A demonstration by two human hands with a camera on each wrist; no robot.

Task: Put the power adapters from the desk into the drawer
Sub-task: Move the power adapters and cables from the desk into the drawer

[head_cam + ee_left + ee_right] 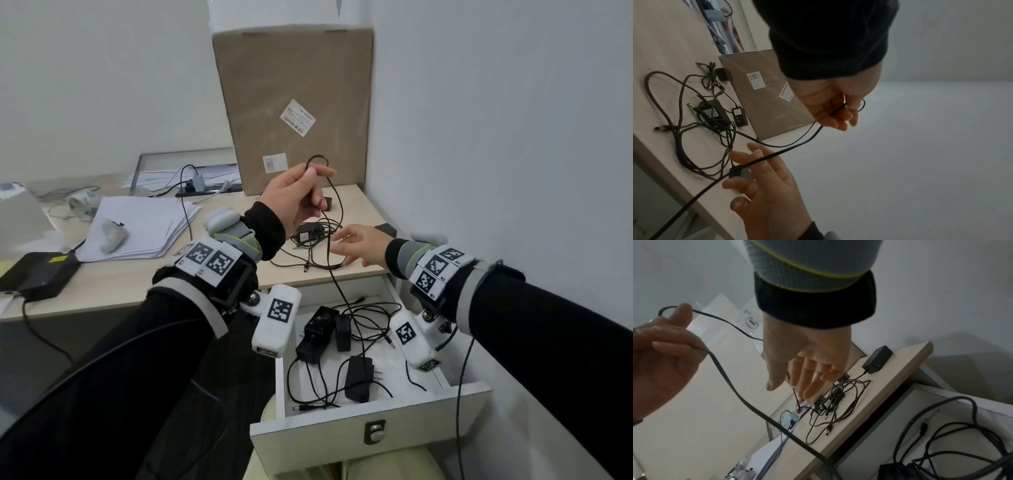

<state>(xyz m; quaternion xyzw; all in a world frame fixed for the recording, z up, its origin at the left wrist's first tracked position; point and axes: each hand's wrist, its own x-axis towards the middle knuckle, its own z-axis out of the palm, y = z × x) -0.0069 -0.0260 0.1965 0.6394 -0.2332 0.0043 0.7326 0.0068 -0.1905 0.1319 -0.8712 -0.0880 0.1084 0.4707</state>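
My left hand (310, 178) is raised above the desk (137, 281) and pinches a loop of thin black cable (317, 156). The cable hangs down into the open white drawer (308, 442), where several black power adapters (359, 377) lie with tangled leads. My right hand (342, 245) is open, its fingers stretched over the tangle of cables on the desk. A black adapter (306, 234) lies in that tangle, a smaller one (330, 204) sits behind it, and another (877, 359) rests by the wall edge. From the left wrist, the left hand (838, 112) grips the cable above the open right hand (748, 164).
A tall cardboard box (294, 102) leans on the wall behind the adapters. A paper stack (140, 226), a black device (37, 274) and a tray with papers (178, 171) fill the desk's left. The white wall (496, 137) closes the right side.
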